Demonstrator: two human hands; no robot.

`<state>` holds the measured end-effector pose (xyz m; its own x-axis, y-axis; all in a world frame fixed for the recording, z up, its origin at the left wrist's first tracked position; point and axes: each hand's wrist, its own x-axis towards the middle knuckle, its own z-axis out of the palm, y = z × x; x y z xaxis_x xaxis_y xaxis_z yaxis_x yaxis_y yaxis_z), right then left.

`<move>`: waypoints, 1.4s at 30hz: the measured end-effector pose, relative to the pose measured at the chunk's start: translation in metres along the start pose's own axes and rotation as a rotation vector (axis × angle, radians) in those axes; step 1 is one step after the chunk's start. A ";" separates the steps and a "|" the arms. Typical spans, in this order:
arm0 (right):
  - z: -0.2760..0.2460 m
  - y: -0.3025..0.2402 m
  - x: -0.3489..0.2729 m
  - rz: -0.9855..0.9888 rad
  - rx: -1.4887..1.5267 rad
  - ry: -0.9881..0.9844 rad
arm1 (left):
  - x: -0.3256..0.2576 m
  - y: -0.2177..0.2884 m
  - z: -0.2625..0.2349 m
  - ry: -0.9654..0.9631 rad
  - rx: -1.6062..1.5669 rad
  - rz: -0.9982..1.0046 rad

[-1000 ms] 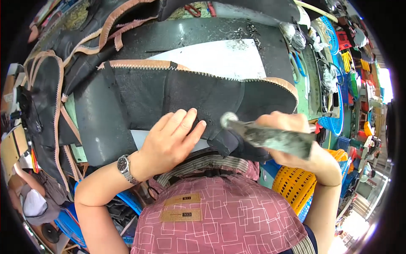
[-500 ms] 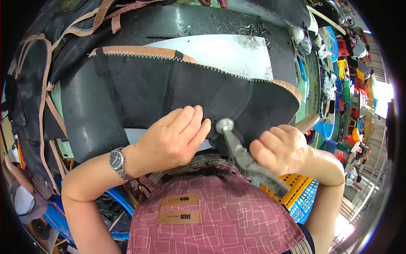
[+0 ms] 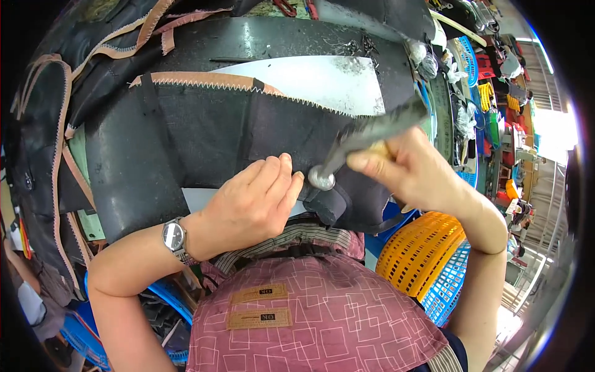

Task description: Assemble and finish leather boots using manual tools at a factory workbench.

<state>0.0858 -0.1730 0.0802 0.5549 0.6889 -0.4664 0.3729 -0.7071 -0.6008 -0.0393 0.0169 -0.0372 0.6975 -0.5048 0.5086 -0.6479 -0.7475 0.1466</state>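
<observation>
My left hand (image 3: 248, 198) has its fingers bent and pressed together at the near edge of a black leather piece (image 3: 201, 133), gripping or pinning it there. Tan edging (image 3: 204, 79) with white zigzag stitching runs along the piece's far edge. My right hand (image 3: 418, 167) is wrapped around the handle of a hammer (image 3: 378, 128), raised and tilted. Its round, shiny face hangs just right of my left fingertips; contact with the leather cannot be made out. Part of the leather's right side is hidden behind the hammer and right hand. A small folded black flap (image 3: 328, 204) lies below the hammer face.
A pale board (image 3: 297, 80) lies under the leather on a dark work surface (image 3: 217, 46). More black pieces with tan strips (image 3: 62, 142) crowd the left. At lower right stand a yellow basket (image 3: 409, 245) and a blue basket (image 3: 455, 279). A red-handled tool (image 3: 285, 7) lies at the back.
My right hand has turned, swinging the hammer's other end from low right to high right. Its round face has shifted slightly left. My left hand has hardly moved.
</observation>
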 end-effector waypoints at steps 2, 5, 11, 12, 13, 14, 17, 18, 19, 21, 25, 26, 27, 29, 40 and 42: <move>0.012 0.005 -0.010 -0.348 -0.187 0.123 | 0.001 0.001 -0.004 -0.015 -0.012 0.004; 0.015 0.000 -0.026 -0.284 -0.291 0.034 | 0.000 -0.001 -0.002 0.012 -0.024 0.013; 0.034 0.024 -0.036 -0.440 -0.427 0.117 | -0.006 -0.008 -0.005 0.096 -0.199 -0.071; 0.037 0.028 -0.037 -0.435 -0.436 0.137 | -0.008 -0.008 -0.008 0.080 -0.239 -0.089; 0.038 0.029 -0.037 -0.436 -0.445 0.156 | -0.010 -0.009 -0.008 0.078 -0.233 -0.087; 0.035 0.027 -0.035 -0.433 -0.445 0.140 | -0.013 -0.009 -0.006 0.079 -0.209 -0.056; 0.028 0.027 -0.025 -0.609 -0.411 0.150 | -0.011 -0.006 -0.009 0.042 -0.150 -0.010; 0.028 0.024 -0.024 -0.632 -0.498 0.137 | -0.009 -0.006 -0.011 0.012 -0.103 0.009; 0.027 0.021 -0.021 -0.682 -0.577 0.154 | -0.008 -0.008 -0.012 -0.017 -0.052 0.030; 0.028 0.020 -0.018 -0.795 -0.733 0.195 | -0.008 -0.008 -0.010 -0.016 -0.078 0.034; 0.032 0.028 -0.009 -1.037 -0.882 0.304 | -0.010 -0.012 -0.009 0.010 -0.136 0.021; 0.033 0.027 -0.008 -1.090 -0.947 0.322 | -0.010 -0.012 -0.009 0.008 -0.143 0.020; 0.036 0.026 -0.010 -1.069 -0.945 0.319 | -0.010 -0.012 -0.010 0.011 -0.146 0.018; 0.036 0.013 -0.013 -0.957 -0.923 0.276 | -0.010 -0.013 -0.010 0.013 -0.145 0.016; 0.004 -0.039 0.018 -0.147 -0.237 -0.020 | -0.013 -0.007 -0.005 0.082 -0.119 0.014; 0.011 -0.034 0.013 -0.293 -0.370 -0.046 | -0.013 -0.005 -0.005 0.090 -0.087 0.023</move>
<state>0.0716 -0.1386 0.0873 0.3559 0.8685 -0.3450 0.7533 -0.4851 -0.4441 -0.0469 0.0291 -0.0403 0.6542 -0.4780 0.5861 -0.6904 -0.6938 0.2050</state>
